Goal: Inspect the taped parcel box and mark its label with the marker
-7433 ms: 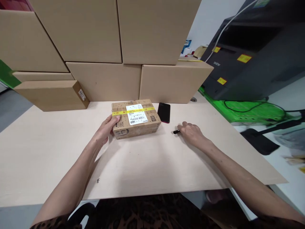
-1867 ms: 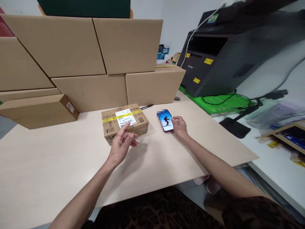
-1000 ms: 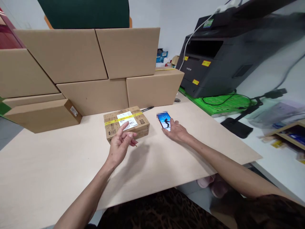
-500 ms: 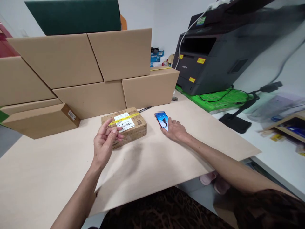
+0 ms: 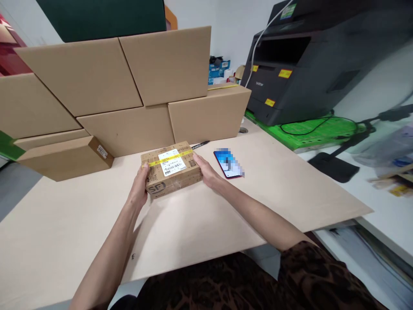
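Note:
A small brown cardboard parcel (image 5: 176, 180) rests on the pale tabletop, with a white shipping label (image 5: 171, 162) and a strip of yellow tape across its top. My left hand (image 5: 140, 183) grips its left side, the thumb at the top edge. On the opposite side, my right hand (image 5: 206, 170) is closed against the right end. The undersides of both hands are out of sight. Just right of my right hand lies a phone (image 5: 227, 163) with its screen lit. Behind the parcel's far right corner is a black pen (image 5: 200, 145).
Large cardboard boxes (image 5: 109, 77) are stacked along the back, a dark green box (image 5: 103, 17) on top. A flatter box (image 5: 64, 159) stands at left. At right are a dark printer (image 5: 277, 82) on a green base and a black stand (image 5: 334, 167).
My right hand has left the phone and moved left onto the parcel's right end. My left hand has come down from above the parcel to its left side.

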Demonstrator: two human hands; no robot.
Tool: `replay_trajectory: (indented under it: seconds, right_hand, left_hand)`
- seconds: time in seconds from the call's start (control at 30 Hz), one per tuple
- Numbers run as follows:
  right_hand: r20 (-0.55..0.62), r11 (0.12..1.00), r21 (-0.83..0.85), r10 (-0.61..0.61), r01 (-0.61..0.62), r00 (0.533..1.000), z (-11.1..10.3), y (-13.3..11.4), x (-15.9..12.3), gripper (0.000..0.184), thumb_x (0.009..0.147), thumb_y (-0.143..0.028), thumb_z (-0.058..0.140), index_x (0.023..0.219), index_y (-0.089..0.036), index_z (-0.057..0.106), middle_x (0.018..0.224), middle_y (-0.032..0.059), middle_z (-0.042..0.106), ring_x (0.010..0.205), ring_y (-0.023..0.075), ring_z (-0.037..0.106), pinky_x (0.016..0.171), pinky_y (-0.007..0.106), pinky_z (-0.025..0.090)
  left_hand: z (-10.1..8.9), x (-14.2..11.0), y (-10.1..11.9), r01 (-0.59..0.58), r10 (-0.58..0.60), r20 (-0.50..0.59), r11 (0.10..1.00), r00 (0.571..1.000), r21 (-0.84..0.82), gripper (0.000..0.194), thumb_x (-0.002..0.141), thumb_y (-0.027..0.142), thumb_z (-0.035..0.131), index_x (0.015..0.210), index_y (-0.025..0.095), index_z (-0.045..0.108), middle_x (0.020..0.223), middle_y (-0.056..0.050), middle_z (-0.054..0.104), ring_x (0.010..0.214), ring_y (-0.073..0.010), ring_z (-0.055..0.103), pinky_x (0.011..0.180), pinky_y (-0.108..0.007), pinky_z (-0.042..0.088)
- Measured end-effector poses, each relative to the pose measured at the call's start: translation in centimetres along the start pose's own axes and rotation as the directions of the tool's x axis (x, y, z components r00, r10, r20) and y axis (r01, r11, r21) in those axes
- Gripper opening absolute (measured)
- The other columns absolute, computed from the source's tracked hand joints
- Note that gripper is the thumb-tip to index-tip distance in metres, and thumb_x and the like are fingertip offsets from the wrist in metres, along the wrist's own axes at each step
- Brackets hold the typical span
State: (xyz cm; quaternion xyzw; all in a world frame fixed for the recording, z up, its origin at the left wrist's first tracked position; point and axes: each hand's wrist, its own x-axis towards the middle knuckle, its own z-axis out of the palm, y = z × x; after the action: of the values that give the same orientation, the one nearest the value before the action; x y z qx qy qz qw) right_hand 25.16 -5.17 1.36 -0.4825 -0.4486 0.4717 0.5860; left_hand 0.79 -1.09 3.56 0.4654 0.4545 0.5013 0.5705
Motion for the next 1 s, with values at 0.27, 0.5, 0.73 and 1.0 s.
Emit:
replay_trajectory:
  seconds: [0.27, 0.5, 0.73, 1.0]
  right_hand:
    - [0.0, 0.933, 0.361, -0.005, 0.005, 1.0, 0.8, -0.5, -1.3, 0.06, 0.088, -0.074, 0.058, 0.131, -0.032, 0.062, 0.138, 0.0031, 0.075, 0.138, 0.03, 0.064, 0.114, 0.051, 0.053]
    - [-0.103, 0.935, 0.342, -0.06, 0.092, 0.993, 1.0, -1.0, -2.2, 0.069, 0.093, -0.08, 0.041, 0.141, -0.035, 0.06, 0.142, 0.0009, 0.073, 0.15, 0.0296, 0.052, 0.118, 0.054, 0.05]
    - [-0.059, 0.934, 0.297, -0.191, 0.2, 0.98, 1.9, -0.8, -4.7, 0.064, 0.096, -0.074, 0.047, 0.149, -0.038, 0.055, 0.161, -0.0004, 0.058, 0.156, 0.0294, 0.046, 0.122, 0.051, 0.047]
    - [-0.139, 0.871, 0.474, -0.073, 0.131, 0.988, 2.0, -1.2, -4.7, 0.055, 0.092, -0.075, 0.054, 0.133, -0.039, 0.064, 0.148, -0.0004, 0.067, 0.151, 0.0301, 0.05, 0.121, 0.055, 0.047]
  left_hand:
    - [-1.4, -2.6, 1.0, -0.171, 0.172, 0.141, 0.985, 0.975, -0.021, 0.088, 0.074, 0.046, 0.092, 0.151, 0.035, 0.05, 0.155, -0.009, 0.062, 0.135, -0.0308, 0.067, 0.104, -0.04, 0.062]
    - [-1.2, -4.0, 2.4, -0.322, 0.321, 0.141, 0.947, 0.937, -0.019, 0.105, 0.064, 0.069, 0.092, 0.156, 0.043, 0.05, 0.173, -0.002, 0.041, 0.16, -0.0379, 0.039, 0.118, -0.046, 0.053]
    - [-1.2, -4.0, 2.4, -0.331, 0.319, -0.172, 0.943, 0.932, -0.04, 0.082, 0.082, 0.093, 0.053, 0.13, 0.029, 0.071, 0.142, -0.007, 0.071, 0.141, -0.0307, 0.06, 0.109, -0.038, 0.057]
    - [-1.9, -5.1, 3.6, -0.292, 0.307, 0.061, 0.94, 0.95, -0.176, 0.081, 0.056, 0.054, 0.093, 0.132, 0.034, 0.072, 0.151, -0.002, 0.064, 0.154, -0.0396, 0.044, 0.118, -0.047, 0.05]
